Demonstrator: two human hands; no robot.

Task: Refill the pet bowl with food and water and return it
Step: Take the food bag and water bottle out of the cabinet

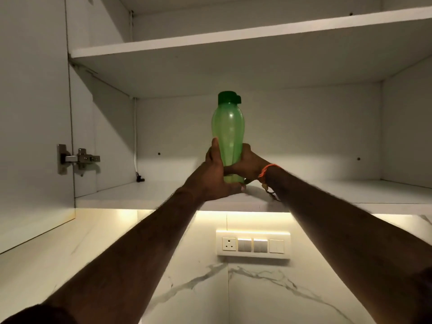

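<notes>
A translucent green bottle [228, 129] with a dark green cap stands upright on the lower shelf [131, 195] of an open white wall cabinet. Both arms reach up to it. My left hand [214, 176] wraps the bottle's lower left side, thumb pointing up along it. My right hand [247, 163], with an orange thread at the wrist, grips the lower right side. The bottle's base is at the shelf's front edge, partly hidden by my fingers. No pet bowl is in view.
An upper shelf [210, 46] spans the cabinet above. The cabinet door [35, 113] hangs open at the left on a metal hinge [78, 159]. Below the lit cabinet underside, a switch and socket panel [253, 244] sits on the marble wall.
</notes>
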